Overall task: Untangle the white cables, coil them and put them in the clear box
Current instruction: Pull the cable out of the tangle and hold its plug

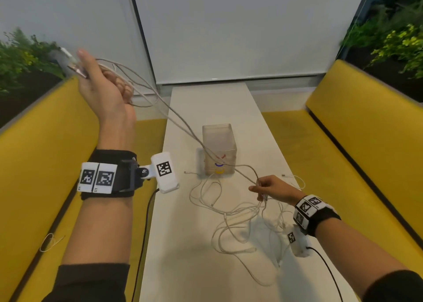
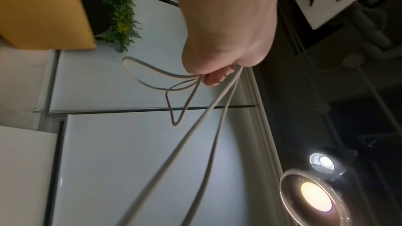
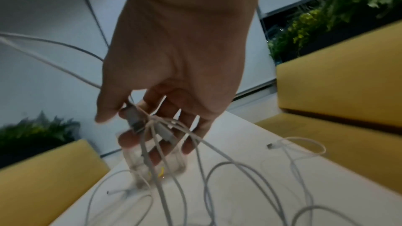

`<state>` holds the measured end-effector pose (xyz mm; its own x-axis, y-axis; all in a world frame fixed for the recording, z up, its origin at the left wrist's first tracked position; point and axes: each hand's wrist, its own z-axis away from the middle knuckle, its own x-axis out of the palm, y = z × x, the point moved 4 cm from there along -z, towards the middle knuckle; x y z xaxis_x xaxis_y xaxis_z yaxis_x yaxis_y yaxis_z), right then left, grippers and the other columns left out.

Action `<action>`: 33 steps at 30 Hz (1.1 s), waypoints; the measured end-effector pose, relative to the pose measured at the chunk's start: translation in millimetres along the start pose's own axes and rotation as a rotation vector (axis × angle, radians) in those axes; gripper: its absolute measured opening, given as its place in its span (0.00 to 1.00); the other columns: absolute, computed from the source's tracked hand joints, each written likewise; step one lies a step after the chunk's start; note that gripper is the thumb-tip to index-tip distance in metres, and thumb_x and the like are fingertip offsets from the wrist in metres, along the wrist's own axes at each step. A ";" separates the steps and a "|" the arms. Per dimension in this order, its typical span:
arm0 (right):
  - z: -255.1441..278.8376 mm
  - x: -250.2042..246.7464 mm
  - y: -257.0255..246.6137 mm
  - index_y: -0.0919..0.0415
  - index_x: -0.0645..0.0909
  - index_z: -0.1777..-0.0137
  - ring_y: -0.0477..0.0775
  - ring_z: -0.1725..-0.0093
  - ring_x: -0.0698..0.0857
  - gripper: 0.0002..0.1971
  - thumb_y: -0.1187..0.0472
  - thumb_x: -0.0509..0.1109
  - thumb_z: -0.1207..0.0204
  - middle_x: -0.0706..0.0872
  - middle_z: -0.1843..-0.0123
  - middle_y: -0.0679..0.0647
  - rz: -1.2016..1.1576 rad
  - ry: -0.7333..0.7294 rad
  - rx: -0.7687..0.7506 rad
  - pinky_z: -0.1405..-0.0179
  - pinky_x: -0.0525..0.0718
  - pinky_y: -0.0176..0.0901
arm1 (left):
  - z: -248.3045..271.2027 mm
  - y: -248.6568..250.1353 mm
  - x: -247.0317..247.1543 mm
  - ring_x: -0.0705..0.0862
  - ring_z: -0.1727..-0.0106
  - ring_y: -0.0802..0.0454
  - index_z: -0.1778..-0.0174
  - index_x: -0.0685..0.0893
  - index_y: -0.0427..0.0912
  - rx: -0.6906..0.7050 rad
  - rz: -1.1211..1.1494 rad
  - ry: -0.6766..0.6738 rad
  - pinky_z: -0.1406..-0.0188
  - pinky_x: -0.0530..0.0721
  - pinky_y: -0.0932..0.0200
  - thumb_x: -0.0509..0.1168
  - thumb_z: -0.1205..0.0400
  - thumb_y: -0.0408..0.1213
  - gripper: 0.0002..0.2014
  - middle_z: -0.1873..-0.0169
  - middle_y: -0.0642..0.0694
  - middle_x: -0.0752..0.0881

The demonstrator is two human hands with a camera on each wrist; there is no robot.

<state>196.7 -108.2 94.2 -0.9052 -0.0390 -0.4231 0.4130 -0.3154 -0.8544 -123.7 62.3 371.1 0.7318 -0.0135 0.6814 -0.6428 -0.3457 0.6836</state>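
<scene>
My left hand (image 1: 103,84) is raised high at the left, fingers curled round loops of a white cable (image 1: 174,116) with plug ends sticking out past the thumb. In the left wrist view the cable (image 2: 195,126) runs in two strands from the fist (image 2: 217,57). The strands stretch down to my right hand (image 1: 266,187), which pinches a plug and cable low over the table. In the right wrist view the right hand (image 3: 139,123) holds a plug (image 3: 135,119) with several strands hanging. A tangle of white cables (image 1: 247,219) lies on the table. The clear box (image 1: 218,150) stands behind it.
The narrow white table (image 1: 183,244) runs between two yellow benches (image 1: 357,155). A loose cable end (image 1: 283,175) lies near the table's right edge. A small white loop (image 1: 49,242) lies on the left bench. Plants stand behind both benches.
</scene>
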 end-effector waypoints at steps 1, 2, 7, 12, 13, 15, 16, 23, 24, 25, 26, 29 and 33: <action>-0.5 -0.5 1.4 0.61 0.80 0.66 0.51 0.61 0.88 0.21 0.44 0.72 0.23 0.90 0.66 0.55 0.038 0.005 -0.005 0.55 0.82 0.46 | -1.1 0.3 -0.8 0.58 0.79 0.54 0.73 0.66 0.48 0.003 -0.018 -0.012 0.82 0.58 0.59 0.60 0.10 0.49 0.24 0.80 0.50 0.63; 0.0 -1.1 -1.7 0.61 0.84 0.64 0.51 0.57 0.89 0.23 0.41 0.69 0.22 0.93 0.62 0.53 0.074 0.022 -0.020 0.50 0.82 0.48 | -1.8 -0.5 -2.6 0.58 0.79 0.54 0.72 0.67 0.47 0.006 -0.041 -0.019 0.81 0.58 0.59 0.59 0.10 0.50 0.23 0.79 0.50 0.63; -3.7 -9.5 -0.9 0.58 0.86 0.58 0.51 0.52 0.88 0.23 0.41 0.61 0.17 0.92 0.56 0.53 0.118 0.106 -0.067 0.42 0.81 0.49 | -11.7 4.9 -14.6 0.62 0.80 0.55 0.67 0.68 0.45 0.016 -0.019 0.058 0.81 0.61 0.59 0.60 0.11 0.52 0.21 0.79 0.51 0.65; -3.2 -2.8 -2.3 0.54 0.86 0.55 0.53 0.48 0.88 0.08 0.54 0.69 0.18 0.91 0.53 0.50 0.256 0.104 -0.067 0.42 0.84 0.50 | -3.3 1.6 -2.8 0.60 0.77 0.55 0.68 0.68 0.48 -0.051 -0.139 -0.142 0.78 0.57 0.59 0.60 0.11 0.53 0.21 0.76 0.51 0.65; -6.4 -2.0 -7.5 0.51 0.86 0.55 0.52 0.48 0.89 0.03 0.57 0.72 0.21 0.90 0.51 0.49 0.246 0.090 -0.075 0.41 0.85 0.50 | 6.7 -6.0 4.2 0.59 0.77 0.55 0.67 0.69 0.49 -0.082 -0.209 -0.246 0.78 0.56 0.58 0.60 0.11 0.52 0.20 0.76 0.51 0.65; -10.9 2.3 -15.7 0.43 0.88 0.54 0.50 0.43 0.88 0.10 0.62 0.76 0.27 0.90 0.45 0.49 0.272 -0.057 -0.017 0.39 0.85 0.46 | 29.5 -22.6 17.1 0.57 0.78 0.55 0.67 0.68 0.49 -0.156 -0.342 -0.514 0.80 0.56 0.59 0.60 0.11 0.50 0.20 0.77 0.53 0.63; -9.9 6.6 -17.5 0.41 0.89 0.53 0.50 0.40 0.87 0.12 0.62 0.77 0.29 0.90 0.42 0.47 0.339 -0.202 0.067 0.34 0.83 0.47 | 41.4 -31.1 22.5 0.57 0.79 0.56 0.68 0.68 0.48 -0.218 -0.386 -0.677 0.82 0.57 0.61 0.60 0.11 0.50 0.20 0.78 0.54 0.63; 17.3 -0.2 -21.0 0.58 0.62 0.15 0.49 0.15 0.63 0.39 0.77 0.69 0.25 0.68 0.15 0.50 0.553 -0.697 0.470 0.17 0.62 0.43 | 91.0 -37.5 21.3 0.55 0.82 0.57 0.37 0.84 0.30 -0.713 -0.387 -1.646 0.88 0.53 0.60 0.61 0.11 0.45 0.20 0.57 0.41 0.90; 13.7 -3.8 -21.4 0.58 0.60 0.14 0.52 0.16 0.65 0.40 0.79 0.67 0.25 0.68 0.15 0.53 0.655 -0.647 0.466 0.20 0.66 0.43 | 88.4 -38.8 19.9 0.54 0.82 0.57 0.34 0.83 0.27 -0.702 -0.427 -1.636 0.88 0.53 0.60 0.59 0.11 0.45 0.22 0.56 0.39 0.90; 8.8 -6.2 -22.9 0.58 0.61 0.15 0.55 0.18 0.69 0.38 0.80 0.64 0.24 0.70 0.17 0.56 0.712 -0.583 0.454 0.23 0.70 0.43 | 84.0 -42.4 18.2 0.54 0.82 0.57 0.35 0.84 0.27 -0.704 -0.460 -1.578 0.88 0.54 0.62 0.60 0.11 0.46 0.23 0.53 0.36 0.88; 1.2 -7.1 -24.2 0.58 0.65 0.16 0.56 0.21 0.73 0.35 0.79 0.62 0.23 0.74 0.19 0.57 0.733 -0.502 0.413 0.27 0.73 0.43 | 79.2 -49.7 15.2 0.55 0.82 0.58 0.39 0.85 0.29 -0.721 -0.482 -1.495 0.88 0.56 0.65 0.60 0.11 0.47 0.22 0.51 0.33 0.88; -25.2 2.4 -28.6 0.56 0.82 0.31 0.55 0.32 0.84 0.21 0.72 0.62 0.20 0.85 0.31 0.55 0.699 -0.180 0.155 0.35 0.79 0.43 | 74.4 -82.5 -3.4 0.59 0.82 0.60 0.56 0.82 0.34 -0.791 -0.554 -1.237 0.86 0.55 0.67 0.62 0.14 0.48 0.18 0.65 0.37 0.85; -61.3 51.7 -16.5 0.58 0.85 0.36 0.58 0.34 0.82 0.19 0.70 0.60 0.21 0.85 0.34 0.58 0.730 -0.092 -0.003 0.35 0.76 0.43 | 82.3 -140.0 -40.1 0.56 0.79 0.57 0.66 0.70 0.45 -0.948 -0.517 -0.892 0.85 0.52 0.67 0.62 0.12 0.44 0.17 0.74 0.48 0.65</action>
<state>149.3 -46.9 67.9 -0.4043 -0.3172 -0.8579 0.9140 -0.1763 -0.3655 -44.4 34.0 226.5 0.5953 -0.7889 0.1524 0.0960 0.2582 0.9613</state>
